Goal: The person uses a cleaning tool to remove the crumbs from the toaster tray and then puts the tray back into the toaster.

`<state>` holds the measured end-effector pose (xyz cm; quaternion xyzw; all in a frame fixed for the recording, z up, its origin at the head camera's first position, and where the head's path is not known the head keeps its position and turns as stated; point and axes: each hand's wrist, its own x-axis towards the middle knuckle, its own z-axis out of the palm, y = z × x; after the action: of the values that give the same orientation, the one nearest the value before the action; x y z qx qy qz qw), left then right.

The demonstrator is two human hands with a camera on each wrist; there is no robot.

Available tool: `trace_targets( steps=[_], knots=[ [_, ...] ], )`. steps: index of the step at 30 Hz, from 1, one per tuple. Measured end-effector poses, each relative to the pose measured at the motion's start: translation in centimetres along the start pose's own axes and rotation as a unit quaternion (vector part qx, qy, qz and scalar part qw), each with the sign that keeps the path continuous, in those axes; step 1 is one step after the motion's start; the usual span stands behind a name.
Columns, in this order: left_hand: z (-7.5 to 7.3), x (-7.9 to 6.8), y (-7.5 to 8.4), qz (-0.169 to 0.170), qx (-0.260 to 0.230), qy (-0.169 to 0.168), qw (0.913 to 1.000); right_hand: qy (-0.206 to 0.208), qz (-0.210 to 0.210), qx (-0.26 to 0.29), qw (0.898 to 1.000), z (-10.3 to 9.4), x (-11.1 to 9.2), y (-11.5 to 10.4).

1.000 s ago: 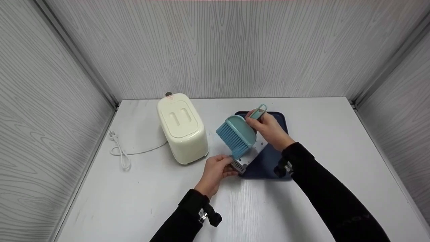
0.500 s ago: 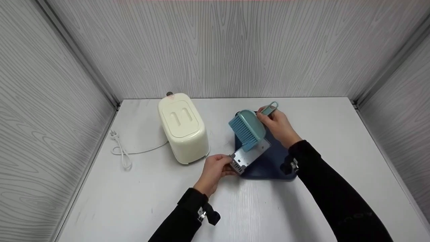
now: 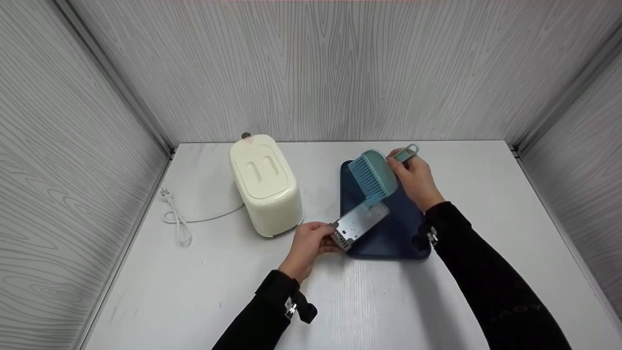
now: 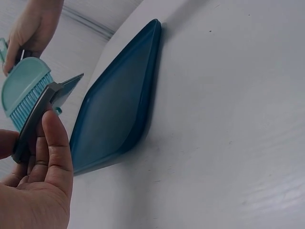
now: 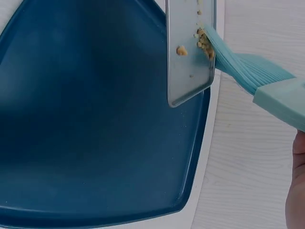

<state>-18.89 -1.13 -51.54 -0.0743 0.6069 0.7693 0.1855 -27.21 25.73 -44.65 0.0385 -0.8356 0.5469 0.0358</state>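
Note:
My left hand [image 3: 309, 246] pinches the slotted grey end of a thin metal crumb tray [image 3: 360, 222], thumb on top and fingers beneath. The crumb tray is held over the left part of a dark blue tray [image 3: 401, 238]. My right hand [image 3: 417, 181] grips the handle of a light blue bristle brush [image 3: 381, 170]. In the right wrist view the bent bristles [image 5: 233, 64] sweep on the metal surface beside a small heap of crumbs [image 5: 206, 45]. One larger crumb [image 5: 181, 50] lies apart from the heap.
A cream toaster [image 3: 265, 187] with a lid on top stands left of the blue tray. Its white cord [image 3: 214, 219] runs left to a plug [image 3: 165, 194]. Wood-patterned panels [image 3: 320, 73] enclose the white table [image 3: 218, 287] at the back and sides.
My right hand has drawn the brush to the right and back along the crumb tray, toward its far end, uncovering more metal. The left hand has stayed almost still.

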Motion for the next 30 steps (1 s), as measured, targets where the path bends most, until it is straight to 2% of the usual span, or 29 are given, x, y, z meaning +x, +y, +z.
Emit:
trace_targets(
  steps=[7, 15, 24, 30],
  knots=[
    [-0.2, 0.1, 0.0, 0.005, -0.003, -0.003, 1.0, 0.041, -0.016, -0.036, 0.998, -0.4, 0.4, 1.1],
    [0.0, 0.2, 0.2, 0.006, 0.002, 0.01, 0.9999, 0.06, -0.028, -0.055, 0.996, -0.6, 0.0, 1.5],
    [0.2, 0.2, 0.4, -0.001, 0.012, 0.021, 0.9997, 0.089, -0.031, -0.029, 0.995, -1.1, -0.7, 1.0],
    [0.0, 0.2, 0.6, -0.005, 0.016, 0.019, 0.9997, 0.08, -0.031, 0.021, 0.996, -1.2, -1.4, 0.2]
  ],
)
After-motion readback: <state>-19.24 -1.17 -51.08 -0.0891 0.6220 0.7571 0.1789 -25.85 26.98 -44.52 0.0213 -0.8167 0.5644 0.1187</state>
